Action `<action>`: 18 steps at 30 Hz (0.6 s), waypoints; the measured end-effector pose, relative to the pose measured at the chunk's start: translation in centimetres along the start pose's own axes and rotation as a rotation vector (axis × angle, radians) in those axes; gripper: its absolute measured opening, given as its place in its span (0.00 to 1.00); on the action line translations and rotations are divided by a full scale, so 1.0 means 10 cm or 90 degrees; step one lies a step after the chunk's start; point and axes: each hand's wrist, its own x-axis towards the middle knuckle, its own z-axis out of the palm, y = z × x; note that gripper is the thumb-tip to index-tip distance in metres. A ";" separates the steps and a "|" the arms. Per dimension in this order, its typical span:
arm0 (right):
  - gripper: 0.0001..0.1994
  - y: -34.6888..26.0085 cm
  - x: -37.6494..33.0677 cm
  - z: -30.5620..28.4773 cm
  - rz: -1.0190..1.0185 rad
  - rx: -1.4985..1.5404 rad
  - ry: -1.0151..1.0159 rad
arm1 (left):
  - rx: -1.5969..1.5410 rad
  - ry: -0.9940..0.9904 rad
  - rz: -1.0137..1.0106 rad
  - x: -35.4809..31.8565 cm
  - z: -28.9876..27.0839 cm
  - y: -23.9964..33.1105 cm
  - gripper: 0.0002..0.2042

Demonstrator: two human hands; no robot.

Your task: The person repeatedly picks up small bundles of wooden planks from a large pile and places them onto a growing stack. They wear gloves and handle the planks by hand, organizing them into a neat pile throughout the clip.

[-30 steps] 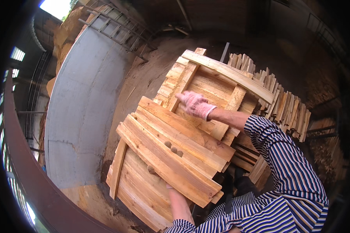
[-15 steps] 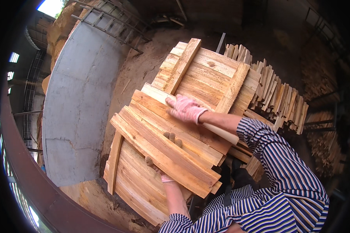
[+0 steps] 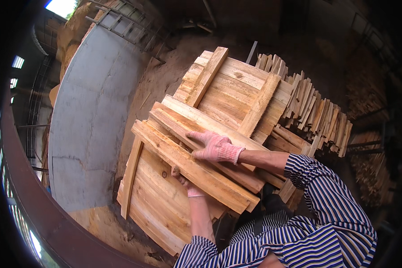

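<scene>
A bundle of rough wooden boards [image 3: 183, 147] lies across a wooden panel [image 3: 161, 201] in front of me. My left hand [image 3: 185, 181], in a pink glove, grips the bundle from underneath at its near edge, mostly hidden by the boards. My right hand [image 3: 214, 146], also in a pink glove, lies flat on top of the bundle with its fingers spread. A second panel with two cross battens [image 3: 236, 94] sits just behind the bundle.
Stacks of short planks [image 3: 317, 116] stand on edge to the right. A grey concrete slab [image 3: 89, 129] runs along the left, with sawdust-covered ground [image 3: 156, 76] beside it. A dark curved rail [image 3: 40, 214] crosses the lower left.
My right hand has slid from the far end of the bundle down toward me along its top. The boards have shifted slightly to the right and now show fewer pieces stacked.
</scene>
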 end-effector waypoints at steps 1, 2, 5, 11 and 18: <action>0.41 0.08 0.05 -0.11 0.017 -0.028 0.017 | -0.020 0.008 -0.001 0.09 0.01 -0.06 0.37; 0.40 0.25 0.15 -0.23 0.005 -0.044 0.026 | -0.036 0.013 -0.006 0.18 0.01 -0.15 0.38; 0.31 0.57 0.42 -0.51 -0.023 -0.250 0.128 | 0.016 0.104 0.004 0.28 -0.11 -0.30 0.34; 0.17 0.95 0.77 -0.50 -0.012 -0.379 0.079 | 0.050 0.116 -0.023 0.41 -0.46 -0.49 0.23; 0.52 -0.01 -0.16 -0.20 -0.109 -0.081 -0.029 | 0.187 0.289 0.090 0.46 0.33 -0.45 0.35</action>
